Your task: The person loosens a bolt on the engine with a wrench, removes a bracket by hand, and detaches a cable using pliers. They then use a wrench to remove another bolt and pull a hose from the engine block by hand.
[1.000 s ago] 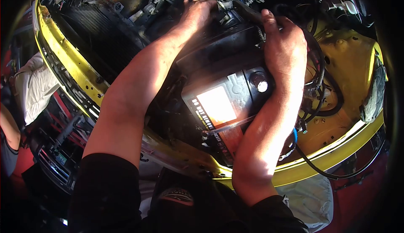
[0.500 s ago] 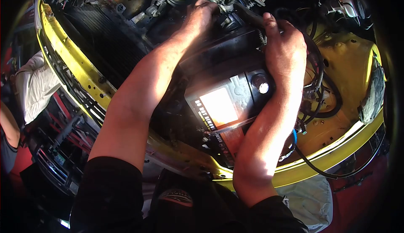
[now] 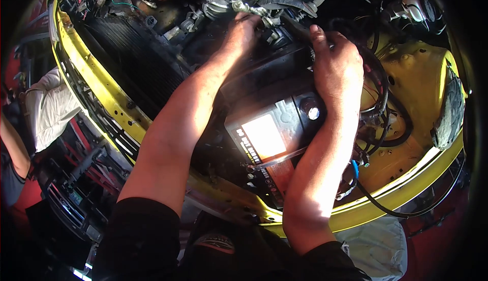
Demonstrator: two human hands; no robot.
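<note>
A car battery [image 3: 290,112] with a white label [image 3: 264,135] and a round dark cap sits in the engine bay between my forearms. My left hand [image 3: 246,28] reaches down past the battery's far end, among metal and hose parts; its fingers are hidden in shadow. At the battery's far right side is my right hand [image 3: 338,66], back of the hand up and thumb raised beside a dark hose. The other fingers of that hand bend out of sight, so what they touch does not show.
A yellow body panel [image 3: 96,80] curves along the left and front. Black cables [image 3: 401,123] loop to the right over yellow inner bodywork [image 3: 412,83]. A finned radiator [image 3: 132,52] lies at left. Another person's arm [image 3: 14,146] shows at the far left, near pale cloth [image 3: 51,108].
The whole view has shifted slightly. My right hand sits a little lower and further left in the picture; my left hand keeps its place among the engine parts.
</note>
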